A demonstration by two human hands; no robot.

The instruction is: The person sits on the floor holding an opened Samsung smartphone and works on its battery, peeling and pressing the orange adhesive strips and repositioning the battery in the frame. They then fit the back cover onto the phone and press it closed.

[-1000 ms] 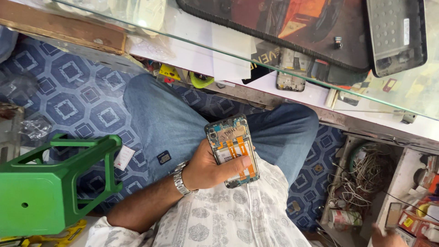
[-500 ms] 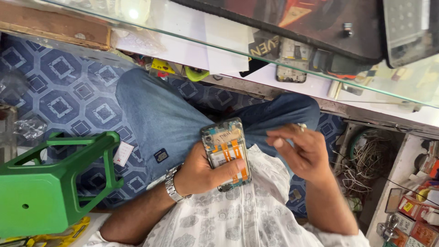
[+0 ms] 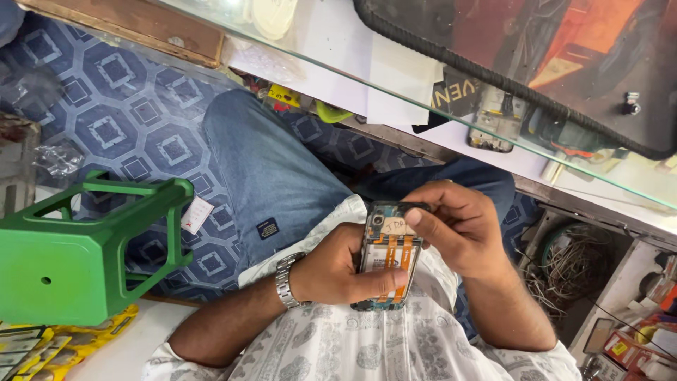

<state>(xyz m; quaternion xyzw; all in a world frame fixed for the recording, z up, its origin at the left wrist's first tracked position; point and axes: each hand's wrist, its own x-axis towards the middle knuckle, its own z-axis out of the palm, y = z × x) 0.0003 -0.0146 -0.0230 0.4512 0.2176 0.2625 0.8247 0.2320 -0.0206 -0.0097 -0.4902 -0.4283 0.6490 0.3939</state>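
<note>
L hand [image 3: 338,271] comes in from lower left, forearm bare, wrist bent, fingers curled shut w/ thumb laid across the front. R hand [image 3: 458,229] reaches in from lower right, fingers bent, fingertips [image 3: 415,217] pinched together just above L thumb.

Green plastic stool [image 3: 67,257] on blue patterned floor [image 3: 127,120], glass counter [image 3: 423,63] above

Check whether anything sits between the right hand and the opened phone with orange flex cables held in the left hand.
Nothing visible does. The right hand already has its fingertips on the top end of the opened phone with orange flex cables, which the left hand grips from the side.
</note>
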